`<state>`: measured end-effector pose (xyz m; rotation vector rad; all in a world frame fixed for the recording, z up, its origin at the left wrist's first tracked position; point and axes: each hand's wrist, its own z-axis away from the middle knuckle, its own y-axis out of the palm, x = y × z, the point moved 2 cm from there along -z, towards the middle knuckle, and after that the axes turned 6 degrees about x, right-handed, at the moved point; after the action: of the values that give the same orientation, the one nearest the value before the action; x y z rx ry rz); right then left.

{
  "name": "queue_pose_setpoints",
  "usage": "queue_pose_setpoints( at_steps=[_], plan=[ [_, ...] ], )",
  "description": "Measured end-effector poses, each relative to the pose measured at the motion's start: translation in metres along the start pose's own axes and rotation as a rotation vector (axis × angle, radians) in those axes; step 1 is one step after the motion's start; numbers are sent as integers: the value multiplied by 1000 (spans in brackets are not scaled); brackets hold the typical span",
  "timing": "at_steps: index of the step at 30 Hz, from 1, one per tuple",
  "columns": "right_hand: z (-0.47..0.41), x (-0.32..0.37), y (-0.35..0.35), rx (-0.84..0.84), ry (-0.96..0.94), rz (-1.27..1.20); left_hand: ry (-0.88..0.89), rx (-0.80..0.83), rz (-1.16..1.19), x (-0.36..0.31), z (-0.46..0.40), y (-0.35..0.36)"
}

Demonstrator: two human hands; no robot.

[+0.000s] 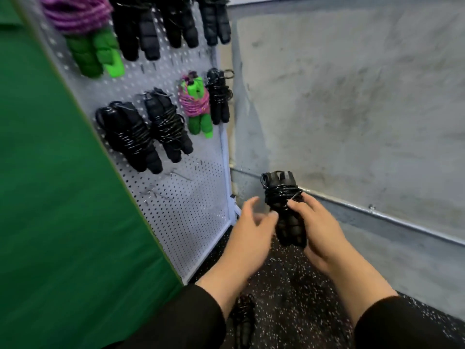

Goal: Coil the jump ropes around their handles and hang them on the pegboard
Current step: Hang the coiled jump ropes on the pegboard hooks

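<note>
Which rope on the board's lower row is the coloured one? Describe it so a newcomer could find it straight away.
Start at the grey pegboard standing against the concrete wall and look at its lower row of four hanging bundles. The pink-and-green jump rope is third from the left, between a black bundle and the slim black one at the board's right edge. It alone in that row has bright green handles wrapped in pink cord.

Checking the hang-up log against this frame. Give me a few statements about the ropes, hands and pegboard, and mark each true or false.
1. The right hand holds a coiled black jump rope. True.
2. The left hand clasps a green-handled rope. False: its fingers are spread beside the black bundle and its grip holds nothing.
3. A pink rope with green handles hangs on the pegboard. True.
4. The floor holds no rope. False: another black rope lies between the forearms.
</note>
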<state>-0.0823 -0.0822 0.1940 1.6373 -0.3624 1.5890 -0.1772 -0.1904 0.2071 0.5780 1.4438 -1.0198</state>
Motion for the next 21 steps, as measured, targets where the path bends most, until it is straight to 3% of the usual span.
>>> queue_pose_setpoints(
  at_steps=[2,5,10,15,21],
  plan=[
    [8,2,7,43,15,61,-80,-61,187,2,3,-14],
    [15,0,18,122,23,204,-136,-25,413,3,4,-21],
    [17,-4,31,168,10,332,-155,-56,587,7,1,-31],
    [5,-16,42,69,-97,652,-218,-237,627,17,-6,-36],
    [-15,-31,69,120,-84,911,-201,-393,538,25,-15,-42]
  ],
)
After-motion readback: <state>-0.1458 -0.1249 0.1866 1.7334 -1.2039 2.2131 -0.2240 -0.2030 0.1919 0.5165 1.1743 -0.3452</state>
